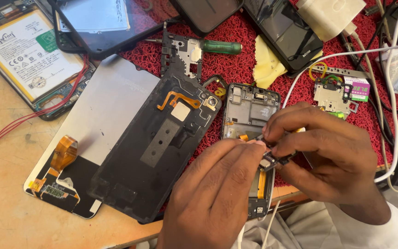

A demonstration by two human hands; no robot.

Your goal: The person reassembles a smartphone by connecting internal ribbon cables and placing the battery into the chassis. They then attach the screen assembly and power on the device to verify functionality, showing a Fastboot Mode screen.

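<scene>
Both hands meet over the open phone frame point(250, 138) on the red mat point(240, 34); the left hand point(217, 193) and right hand point(321, 152) each pinch a small circuit board point(272, 159) by its ends, just above the frame; it looks light, stiff, thin and fragile, best gripped by its edges, clear of the orange ribbon cable point(261, 183); a black back cover point(155, 147) lies just beside on the desk point(5, 216).

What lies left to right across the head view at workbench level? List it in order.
Display panel with orange flex cable → black back cover → open phone frame → left hand and right hand on a small part → white cable.
</scene>
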